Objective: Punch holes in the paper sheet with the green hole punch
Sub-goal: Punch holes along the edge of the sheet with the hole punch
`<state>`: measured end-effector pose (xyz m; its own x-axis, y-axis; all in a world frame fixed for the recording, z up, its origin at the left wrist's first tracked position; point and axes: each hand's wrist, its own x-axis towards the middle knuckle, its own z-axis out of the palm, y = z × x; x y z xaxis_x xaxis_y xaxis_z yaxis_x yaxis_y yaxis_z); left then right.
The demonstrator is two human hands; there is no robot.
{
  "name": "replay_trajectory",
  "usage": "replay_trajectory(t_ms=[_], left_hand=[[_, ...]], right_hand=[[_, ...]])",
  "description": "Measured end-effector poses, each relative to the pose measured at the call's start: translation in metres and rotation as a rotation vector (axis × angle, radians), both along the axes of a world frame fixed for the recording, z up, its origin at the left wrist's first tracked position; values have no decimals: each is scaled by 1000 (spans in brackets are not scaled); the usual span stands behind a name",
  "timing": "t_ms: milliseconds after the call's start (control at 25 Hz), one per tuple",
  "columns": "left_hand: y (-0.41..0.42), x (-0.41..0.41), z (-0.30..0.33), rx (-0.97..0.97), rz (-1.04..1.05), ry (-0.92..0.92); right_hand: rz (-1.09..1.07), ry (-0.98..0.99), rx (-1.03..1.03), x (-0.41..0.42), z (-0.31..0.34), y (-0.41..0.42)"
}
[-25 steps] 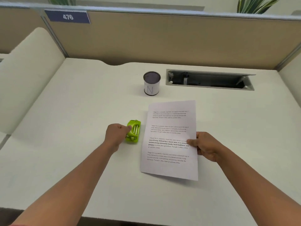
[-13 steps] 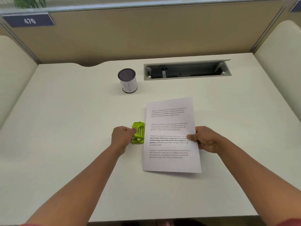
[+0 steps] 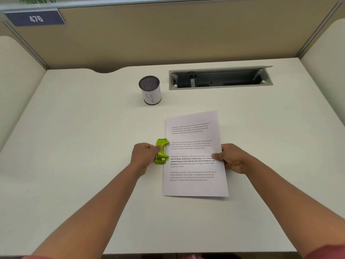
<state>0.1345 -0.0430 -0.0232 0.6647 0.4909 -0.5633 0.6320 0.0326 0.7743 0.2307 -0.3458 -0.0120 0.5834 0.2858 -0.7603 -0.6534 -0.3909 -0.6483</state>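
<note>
The paper sheet (image 3: 194, 154) lies flat mid-desk, its near edge well back from the desk's (image 3: 74, 146) front edge, with bare surface to the left and right. The green hole punch (image 3: 162, 150) sits against the sheet's left edge; the left hand (image 3: 144, 156) is closed around it, thumb on top. The right hand (image 3: 232, 158) pinches the sheet's right edge. A mesh cup (image 3: 150, 90) and an open cable tray (image 3: 220, 77) stand nearer the back edge. Whether the paper is inside the punch's slot cannot be made out.
</note>
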Motion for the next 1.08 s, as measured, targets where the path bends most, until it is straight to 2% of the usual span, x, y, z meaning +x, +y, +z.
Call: replay_trajectory(t_ms=[1080], left_hand=[[-2, 0, 3, -41, -36, 3]], right_hand=[[-18, 18, 16, 7, -3, 5]])
